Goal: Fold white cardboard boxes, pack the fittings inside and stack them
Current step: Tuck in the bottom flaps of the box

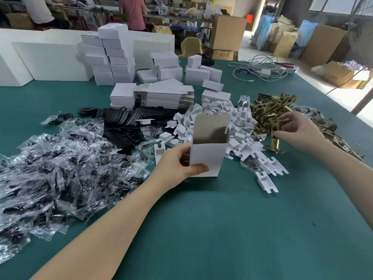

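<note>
Standing upright on the green tabletop (222,229), the white cardboard box (207,152) has its long axis vertical and its open mouth facing up, with the top flap raised at the back and showing a grey-brown inner face against the plain white outer walls. The left hand (177,162) grips the box low on its left corner, thumb across the front face and the other fingers curled round the side. The right hand (296,131) reaches into the heap of brass-coloured fittings (270,110) to the right of the box, its thumb and fingers pinching one brass fitting (273,136) whose round base points down toward the tabletop. Just behind the box lies a pile of small white folded inserts (220,114). To the left spreads a heap of clear plastic bags (60,158) with dark parts inside, and black flat pieces (125,122) lie beyond them. Further back sit a bundle of flat unfolded boxes (163,96) and stacks of finished white boxes (110,57).
</note>
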Tool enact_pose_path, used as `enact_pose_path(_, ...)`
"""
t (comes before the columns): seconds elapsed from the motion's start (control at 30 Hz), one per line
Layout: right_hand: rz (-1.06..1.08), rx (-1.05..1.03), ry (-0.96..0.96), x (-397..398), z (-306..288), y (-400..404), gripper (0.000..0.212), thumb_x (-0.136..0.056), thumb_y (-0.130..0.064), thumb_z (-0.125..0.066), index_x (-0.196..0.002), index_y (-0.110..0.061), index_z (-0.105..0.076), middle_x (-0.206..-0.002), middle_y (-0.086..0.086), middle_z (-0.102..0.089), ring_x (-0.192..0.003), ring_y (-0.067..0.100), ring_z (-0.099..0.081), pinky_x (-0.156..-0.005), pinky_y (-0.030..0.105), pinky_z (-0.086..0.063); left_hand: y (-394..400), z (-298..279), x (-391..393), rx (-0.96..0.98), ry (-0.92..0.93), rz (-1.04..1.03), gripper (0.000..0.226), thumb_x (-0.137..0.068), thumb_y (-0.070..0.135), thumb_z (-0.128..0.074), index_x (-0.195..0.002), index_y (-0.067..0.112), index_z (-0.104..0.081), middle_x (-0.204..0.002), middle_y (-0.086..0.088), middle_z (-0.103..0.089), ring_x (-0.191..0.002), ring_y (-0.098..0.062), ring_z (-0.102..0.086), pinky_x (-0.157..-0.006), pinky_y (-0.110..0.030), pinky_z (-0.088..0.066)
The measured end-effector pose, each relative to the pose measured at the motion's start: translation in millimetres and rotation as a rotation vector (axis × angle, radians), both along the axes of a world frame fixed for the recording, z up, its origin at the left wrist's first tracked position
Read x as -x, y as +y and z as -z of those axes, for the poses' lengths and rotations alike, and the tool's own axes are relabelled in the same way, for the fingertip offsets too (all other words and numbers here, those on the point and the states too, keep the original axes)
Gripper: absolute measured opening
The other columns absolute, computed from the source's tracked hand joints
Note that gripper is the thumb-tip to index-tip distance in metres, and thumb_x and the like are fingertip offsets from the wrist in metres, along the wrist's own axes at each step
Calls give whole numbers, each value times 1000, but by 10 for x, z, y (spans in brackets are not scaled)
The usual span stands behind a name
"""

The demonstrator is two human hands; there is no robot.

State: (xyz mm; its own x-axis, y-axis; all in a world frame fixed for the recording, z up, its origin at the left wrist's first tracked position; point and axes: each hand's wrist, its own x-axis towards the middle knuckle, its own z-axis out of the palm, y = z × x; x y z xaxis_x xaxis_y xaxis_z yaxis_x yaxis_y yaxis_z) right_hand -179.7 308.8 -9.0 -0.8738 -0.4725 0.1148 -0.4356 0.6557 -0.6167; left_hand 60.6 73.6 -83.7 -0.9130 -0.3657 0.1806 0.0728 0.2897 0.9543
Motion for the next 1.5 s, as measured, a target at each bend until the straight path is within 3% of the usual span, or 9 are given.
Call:
enact_pose_path(0.2, -49, -57, 139, -43, -14, 110, 41, -88, -13, -67, -125, -25, -54, -96, 6, -62, -88, 29, -61, -83, 38, -47, -9, 8, 1, -2, 47, -78, 47, -60, 41, -83, -102, 51, -65, -102, 14, -73, -96, -10, -69, -87, -37, -57)
enact_pose_path(0.4, 44, 65, 221, -47, -21, 158, 15, -88, -26, -71, -101, -22, -67, -85, -2, -66, -78, 19, -61, -78, 32, -45, -20, -15, -2, 8, 92, -174, 56, -68, 27, -78, -101, 66, -53, -102, 18, -70, -95, -1, -68, -85, -22, -54)
enact_pose_path(0.6, 173, 0, 151, -72, -207, 104, 23, -87, -31, -72, -104, -15, -75, -92, 5, -72, -84, 20, -60, -84, 34, -47, 1, -52, -1, 44, 112, -131, 42, -83, 26, -62, -111, 56, -53, -117, 5, -59, -99, -1, -61, -85, -17, -52)
enact_pose_path(0.7, 92, -28, 379, -216, -467, -53, 24, -90, -24, -67, -108, -11, -73, -100, 11, -73, -86, 21, -62, -82, 38, -52, -21, -35, -5, -3, 124, -138, 46, -88, 14, -67, -112, 51, -53, -118, 9, -64, -100, -1, -63, -84, -16, -51)
enact_pose_path(0.83, -82, 209, 596, -602, -887, -335, 31, -93, -22, -64, -121, -9, -65, -105, 3, -69, -86, 16, -62, -78, 27, -54, -59, -9, -8, -90, 119, -164, 44, -86, 6, -72, -114, 37, -56, -114, 10, -68, -103, -3, -66, -86, -15, -51)
enact_pose_path(1.03, -438, 568, 51, -1195, -1125, -769, 11, -92, -10, -63, -100, -17, -65, -96, -4, -69, -85, 2, -65, -80, 18, -53, -76, -30, -16, -171, 91, -158, 44, -83, 0, -73, -117, 23, -59, -108, 10, -70, -97, 0, -68, -83, -14, -52)
enact_pose_path(1.3, -527, 111, 289, -1270, -841, -1046, 19, -92, -16, -65, -110, -17, -69, -90, -13, -65, -74, -5, -57, -71, 14, -50, -130, 0, 2, -214, 93, -131, 44, -83, 0, -74, -108, 34, -61, -100, 18, -74, -96, -3, -69, -77, -14, -52)
enact_pose_path(1.4, -560, 0, 415, -1315, -644, -1079, 19, -90, -20, -68, -109, -18, -73, -94, -7, -65, -85, 7, -57, -85, 24, -48, -132, 13, 8, -226, 102, -129, 45, -82, -1, -74, -108, 33, -62, -103, 16, -74, -98, -5, -69, -79, -16, -53)
enact_pose_path(1.5, -471, -134, 556, -1349, -408, -1093, 22, -91, -32, -66, -111, -26, -73, -116, 4, -53, -112, 25, -43, -97, 32, -32, -138, 18, 19, -243, 105, -134, 44, -81, -2, -74, -106, 32, -63, -99, 14, -75, -94, -6, -70, -76, -15, -52)
